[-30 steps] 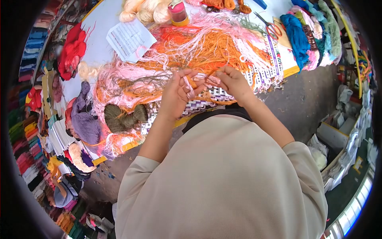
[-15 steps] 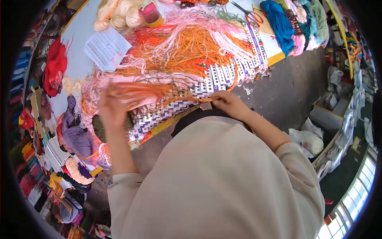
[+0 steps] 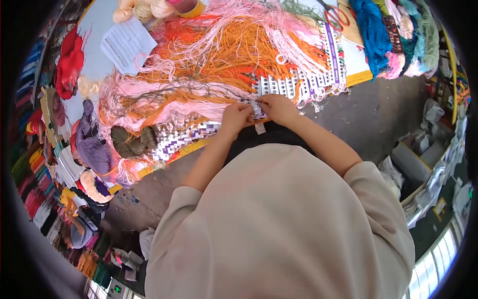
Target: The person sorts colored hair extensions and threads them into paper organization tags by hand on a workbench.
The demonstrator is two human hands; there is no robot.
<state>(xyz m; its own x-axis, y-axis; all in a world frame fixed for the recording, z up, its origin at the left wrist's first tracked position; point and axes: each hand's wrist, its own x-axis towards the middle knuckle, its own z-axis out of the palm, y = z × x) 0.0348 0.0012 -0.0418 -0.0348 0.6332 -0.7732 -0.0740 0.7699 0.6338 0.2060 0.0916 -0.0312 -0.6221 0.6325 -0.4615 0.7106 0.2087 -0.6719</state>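
Observation:
Near the table's front edge my left hand (image 3: 238, 118) and my right hand (image 3: 279, 108) are close together with fingertips pinched. Between them shows part of a white punched card (image 3: 257, 108), which my right fingers grip. What my left fingers hold is too small to make out. Orange thread (image 3: 186, 93) and pink thread (image 3: 194, 110) spread left of the hands over the table. More white and purple punched cards (image 3: 196, 130) overlap in a row along the edge, and others (image 3: 279, 87) lie beyond my right hand.
A printed paper sheet (image 3: 128, 45), a brown skein (image 3: 133, 141) and a purple skein (image 3: 97, 152) lie on the left. Red-handled scissors (image 3: 337, 18) and a blue skein (image 3: 371, 35) are at the far right. Boxes and plastic bags (image 3: 416, 154) stand right.
My left hand has come in from the left to meet my right hand. The orange thread it drew out leftward now lies on the table. The view has shifted slightly.

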